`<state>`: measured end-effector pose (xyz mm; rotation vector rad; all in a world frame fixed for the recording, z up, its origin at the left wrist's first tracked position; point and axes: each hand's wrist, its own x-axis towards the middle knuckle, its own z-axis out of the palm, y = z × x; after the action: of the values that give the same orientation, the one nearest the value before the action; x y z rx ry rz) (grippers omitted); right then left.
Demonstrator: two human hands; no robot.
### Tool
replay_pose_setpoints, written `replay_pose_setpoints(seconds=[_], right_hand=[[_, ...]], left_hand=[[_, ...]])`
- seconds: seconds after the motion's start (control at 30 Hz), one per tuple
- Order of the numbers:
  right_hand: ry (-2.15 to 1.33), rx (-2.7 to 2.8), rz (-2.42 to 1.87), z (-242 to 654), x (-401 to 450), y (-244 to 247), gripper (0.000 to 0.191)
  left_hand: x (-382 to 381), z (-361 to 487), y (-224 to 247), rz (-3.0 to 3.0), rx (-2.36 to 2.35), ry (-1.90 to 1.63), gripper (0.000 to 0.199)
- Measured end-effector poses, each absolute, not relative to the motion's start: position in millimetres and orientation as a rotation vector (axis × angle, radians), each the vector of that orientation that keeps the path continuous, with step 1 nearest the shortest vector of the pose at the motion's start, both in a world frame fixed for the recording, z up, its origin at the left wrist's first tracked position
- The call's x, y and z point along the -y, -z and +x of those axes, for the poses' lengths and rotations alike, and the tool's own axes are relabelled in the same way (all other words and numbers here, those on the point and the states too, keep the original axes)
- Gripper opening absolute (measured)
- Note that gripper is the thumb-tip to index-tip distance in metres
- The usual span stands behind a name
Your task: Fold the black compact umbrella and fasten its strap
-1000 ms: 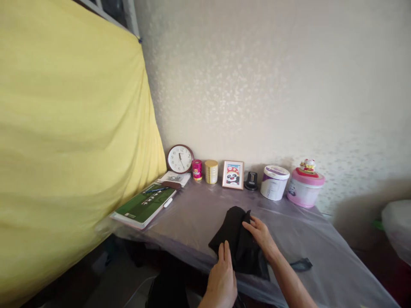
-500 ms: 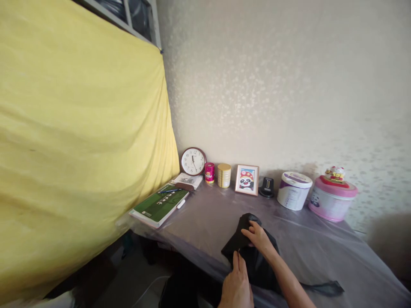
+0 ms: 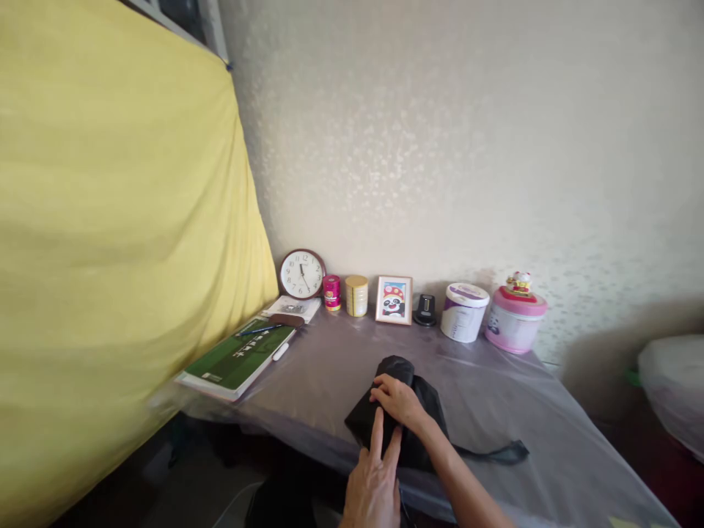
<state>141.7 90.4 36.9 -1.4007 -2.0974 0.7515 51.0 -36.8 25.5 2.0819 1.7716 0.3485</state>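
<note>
A bundle of thin black fabric [image 3: 357,419] lies at the table's front edge, with a flat black strap [image 3: 500,453] trailing to the right. It may be a bag, but its kind cannot be made out. My left hand [image 3: 372,477] rests on its near side, index and middle fingers stretched and spread apart. Just beyond, my right hand [image 3: 400,400] presses on the top of the bundle with its fingers curled into the cloth. Part of the bundle is hidden under both hands.
Along the wall stand a clock [image 3: 302,274], a pink can [image 3: 331,293], a yellow-lidded can [image 3: 356,297], a panda picture frame [image 3: 394,301], a black stapler-like object [image 3: 425,311] and two tubs [image 3: 465,314]. A green book [image 3: 236,359] lies left, beside a yellow curtain [image 3: 121,242].
My view has turned to the right. My left fingers have gone from close together to spread. My right hand has gone from loosely open to curled on the fabric.
</note>
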Motion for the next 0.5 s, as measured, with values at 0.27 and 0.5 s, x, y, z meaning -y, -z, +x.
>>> replay_pose_setpoints(seconds=[0.27,0.5], right_hand=[[-0.666,2.173,-1.297,148.7,-75.8,-36.3,0.023],[-0.432,2.206,-0.918,164.6,-53.6,-30.4,0.029]], left_hand=[[21.1,54.0,-8.2,2.116,-1.746,-0.33,0.084],[19.6,55.2,-4.2,2.094,-1.761,-0.272,0.079]])
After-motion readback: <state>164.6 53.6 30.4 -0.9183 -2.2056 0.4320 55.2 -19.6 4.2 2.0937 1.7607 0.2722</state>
